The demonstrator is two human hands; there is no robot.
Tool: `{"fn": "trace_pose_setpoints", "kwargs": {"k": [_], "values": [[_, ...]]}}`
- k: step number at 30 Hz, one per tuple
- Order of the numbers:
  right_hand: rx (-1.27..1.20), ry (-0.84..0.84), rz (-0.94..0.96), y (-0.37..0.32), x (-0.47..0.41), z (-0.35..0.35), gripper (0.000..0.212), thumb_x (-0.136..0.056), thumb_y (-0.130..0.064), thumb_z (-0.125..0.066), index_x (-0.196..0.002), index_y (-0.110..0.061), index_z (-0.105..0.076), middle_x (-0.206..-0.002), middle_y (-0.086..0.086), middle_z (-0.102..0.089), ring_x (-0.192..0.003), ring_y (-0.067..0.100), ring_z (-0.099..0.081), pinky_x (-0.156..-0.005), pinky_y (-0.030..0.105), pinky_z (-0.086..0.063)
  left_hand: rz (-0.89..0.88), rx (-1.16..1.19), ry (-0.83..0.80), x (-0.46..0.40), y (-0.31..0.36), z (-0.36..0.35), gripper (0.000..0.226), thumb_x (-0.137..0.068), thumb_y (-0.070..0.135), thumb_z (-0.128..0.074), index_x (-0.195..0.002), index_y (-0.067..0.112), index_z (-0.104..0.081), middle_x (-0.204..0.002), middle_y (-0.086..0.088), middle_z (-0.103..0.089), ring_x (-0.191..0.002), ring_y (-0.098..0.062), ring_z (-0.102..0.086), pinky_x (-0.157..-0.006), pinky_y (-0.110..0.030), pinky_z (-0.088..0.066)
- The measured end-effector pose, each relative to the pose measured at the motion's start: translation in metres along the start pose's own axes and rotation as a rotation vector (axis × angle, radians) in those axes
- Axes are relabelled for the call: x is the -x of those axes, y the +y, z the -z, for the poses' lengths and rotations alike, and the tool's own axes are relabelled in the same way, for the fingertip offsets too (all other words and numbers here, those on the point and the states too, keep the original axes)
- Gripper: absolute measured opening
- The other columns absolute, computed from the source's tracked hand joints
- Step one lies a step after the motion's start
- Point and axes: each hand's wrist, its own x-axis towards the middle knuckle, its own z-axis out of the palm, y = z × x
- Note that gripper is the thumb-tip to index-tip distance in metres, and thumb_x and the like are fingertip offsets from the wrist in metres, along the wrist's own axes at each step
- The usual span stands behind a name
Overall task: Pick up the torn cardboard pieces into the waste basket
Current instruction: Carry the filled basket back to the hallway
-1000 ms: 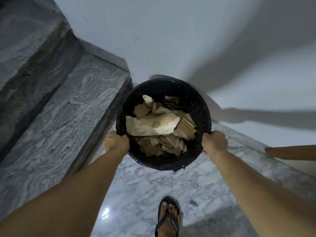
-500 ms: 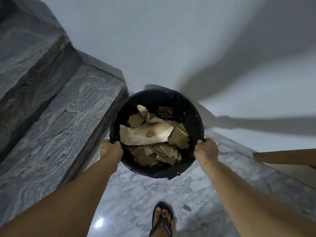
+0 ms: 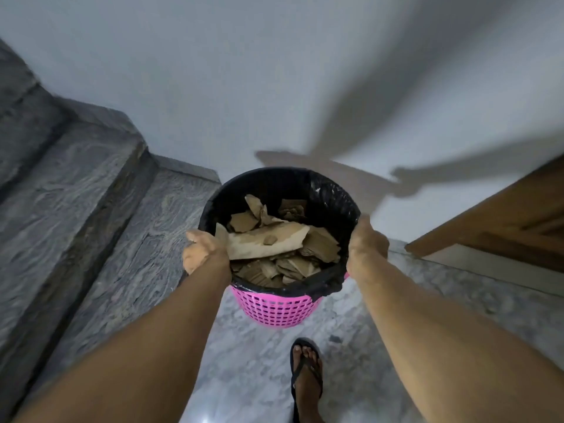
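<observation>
Waste basket (image 3: 276, 309) held off the floor (image 3: 244, 377), left hand (image 3: 205, 251) gripping the rim at 9 o'clock, right hand (image 3: 366, 250) at 3 o'clock; opposite grips likely keep it level. Torn cardboard pieces (image 3: 274, 242) lie inside, on the black liner (image 3: 329, 196). Fingers beyond the rim hidden; basket base not visible.

Both arms extended forward, bare forearms converging. Left hand (image 3: 205, 252) curled over left side of waste basket (image 3: 274, 306) rim, gripping. Right hand (image 3: 366, 248) clasps right side of rim, fingers wrapped. Right foot (image 3: 306, 380) in flip-flop, planted below.
</observation>
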Motion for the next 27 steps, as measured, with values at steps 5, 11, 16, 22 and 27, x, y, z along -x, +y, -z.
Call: {"fn": "trace_pose_setpoints", "kwargs": {"k": [5,11,16,22,27], "values": [[0.07,0.107,0.195,0.004,0.047,0.065,0.064,-0.099,-0.049,-0.046,-0.125,0.009,-0.054,-0.128,0.023,-0.06,-0.117,0.037,-0.059,-0.088,0.037,-0.048,-0.022,0.08,-0.063,0.029,0.0,0.05,0.069,-0.102,0.048,-0.021,-0.136,-0.008,-0.044,-0.14,-0.027,-0.046,-0.13,-0.04,-0.044,-0.108,-0.045,-0.03],[0.037,0.247,0.285,0.006,0.099,0.146,0.055,-0.105,-0.038,-0.035,-0.127,0.009,-0.055,-0.131,0.024,-0.059,-0.122,0.038,-0.055,-0.101,0.039,-0.043,-0.222,0.026,-0.168,0.107,0.009,0.098,0.068,-0.1,0.052,-0.026,-0.136,-0.001,-0.046,-0.133,-0.025,-0.052,-0.122,-0.041,-0.05,-0.1,-0.046,-0.038],[0.008,0.367,0.309,0.009,0.126,0.221,0.054,-0.105,-0.037,-0.032,-0.125,0.006,-0.059,-0.127,0.025,-0.062,-0.118,0.041,-0.058,-0.097,0.042,-0.046,-0.329,0.026,-0.237,0.172,0.005,0.112,0.071,-0.098,0.056,-0.027,-0.129,-0.003,-0.052,-0.127,-0.026,-0.057,-0.117,-0.041,-0.054,-0.098,-0.047,-0.041],[-0.035,0.462,0.305,0.024,0.139,0.324,0.055,-0.106,-0.036,-0.032,-0.12,0.009,-0.06,-0.126,0.028,-0.061,-0.119,0.042,-0.056,-0.096,0.042,-0.045,-0.436,-0.02,-0.327,0.261,-0.012,0.113,0.074,-0.1,0.054,-0.024,-0.121,-0.009,-0.056,-0.123,-0.029,-0.059,-0.113,-0.043,-0.056,-0.096,-0.048,-0.043],[-0.049,0.554,0.287,0.062,0.145,0.424,0.056,-0.106,-0.037,-0.033,-0.121,0.011,-0.058,-0.126,0.028,-0.06,-0.119,0.042,-0.056,-0.095,0.043,-0.045,-0.489,-0.032,-0.421,0.353,-0.05,0.111,0.072,-0.099,0.055,-0.028,-0.12,-0.007,-0.058,-0.119,-0.027,-0.061,-0.11,-0.043,-0.057,-0.089,-0.046,-0.044]]}}
